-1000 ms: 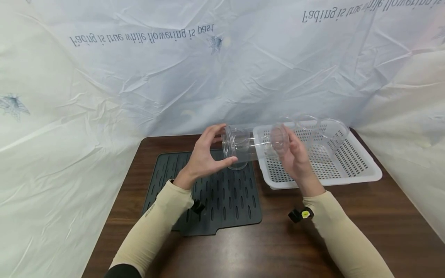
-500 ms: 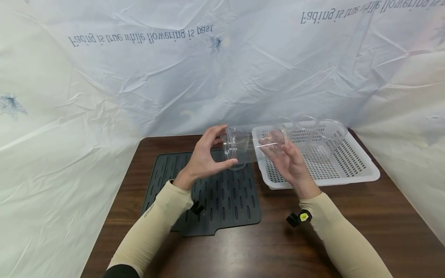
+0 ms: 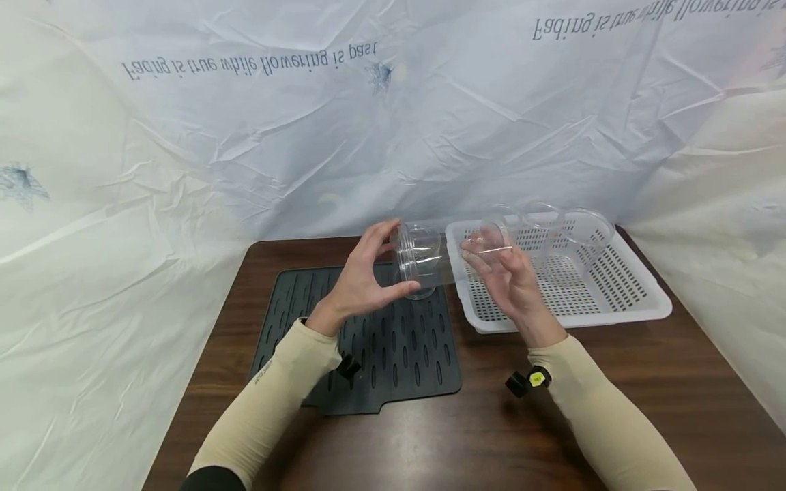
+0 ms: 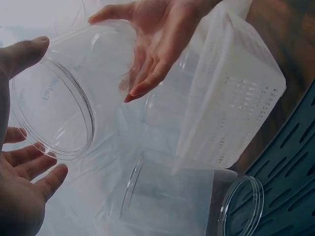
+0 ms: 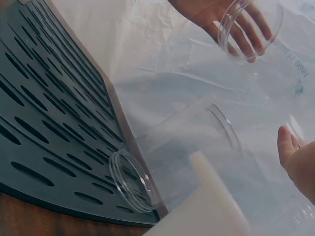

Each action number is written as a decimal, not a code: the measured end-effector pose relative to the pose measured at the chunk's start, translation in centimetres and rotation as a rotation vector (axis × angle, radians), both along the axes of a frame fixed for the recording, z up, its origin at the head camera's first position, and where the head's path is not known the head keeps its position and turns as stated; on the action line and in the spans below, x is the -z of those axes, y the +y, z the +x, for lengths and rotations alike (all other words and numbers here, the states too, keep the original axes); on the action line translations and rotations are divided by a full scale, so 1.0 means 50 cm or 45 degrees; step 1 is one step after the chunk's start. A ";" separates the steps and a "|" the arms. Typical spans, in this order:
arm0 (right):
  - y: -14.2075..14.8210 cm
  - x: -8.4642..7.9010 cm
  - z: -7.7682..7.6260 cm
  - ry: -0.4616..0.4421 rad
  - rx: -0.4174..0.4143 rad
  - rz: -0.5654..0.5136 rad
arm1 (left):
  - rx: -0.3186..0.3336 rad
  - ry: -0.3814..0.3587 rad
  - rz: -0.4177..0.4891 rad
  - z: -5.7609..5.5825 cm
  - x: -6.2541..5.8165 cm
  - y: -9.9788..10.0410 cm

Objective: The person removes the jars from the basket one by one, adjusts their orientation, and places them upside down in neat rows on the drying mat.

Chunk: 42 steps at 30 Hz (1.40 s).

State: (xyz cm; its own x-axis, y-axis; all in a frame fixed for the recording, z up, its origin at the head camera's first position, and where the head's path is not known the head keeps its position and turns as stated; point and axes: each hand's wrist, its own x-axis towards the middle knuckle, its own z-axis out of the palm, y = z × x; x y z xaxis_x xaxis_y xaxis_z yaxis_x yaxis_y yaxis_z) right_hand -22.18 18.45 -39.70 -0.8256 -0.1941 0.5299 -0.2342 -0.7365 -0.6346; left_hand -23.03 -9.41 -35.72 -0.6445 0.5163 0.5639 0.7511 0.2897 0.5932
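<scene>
A clear plastic jar point(image 3: 453, 256) is held sideways above the table, its threaded mouth facing left. My left hand point(image 3: 362, 278) grips the mouth end, thumb on the near side and fingers on the far side. At the other end my right hand point(image 3: 514, 286) holds the jar between thumb and fingers; the fingers show through the clear wall. A second clear jar point(image 4: 167, 196) stands on the dark ridged mat point(image 3: 393, 354) behind, its threaded rim down on the mat, as the left wrist view shows. In the head view it is mostly behind the held jar.
A white perforated basket point(image 3: 632, 317) stands on the right of the brown wooden table point(image 3: 442, 443), with several clear round-rimmed jars point(image 3: 583, 228) in it. A whitish printed plastic sheet point(image 3: 276, 136) hangs behind the table and at both sides.
My right hand has slid from the jar's right end further left, so its fingers now lie behind the wall. The left hand has stayed at the mouth end.
</scene>
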 end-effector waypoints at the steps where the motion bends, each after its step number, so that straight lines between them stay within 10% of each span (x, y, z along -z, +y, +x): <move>1: 0.000 -0.005 0.000 -0.016 0.009 0.008 | -0.004 -0.011 -0.011 0.000 0.001 -0.002; 19: 0.031 -0.062 0.000 -0.080 0.270 0.278 | -0.227 -0.266 -0.584 -0.002 0.087 -0.098; 29: 0.015 -0.087 0.012 -0.160 0.355 0.708 | -0.295 -0.237 -0.893 -0.016 0.160 -0.130; 42: -0.004 -0.085 0.005 0.090 0.484 1.168 | -0.294 -0.259 -1.079 -0.027 0.228 -0.150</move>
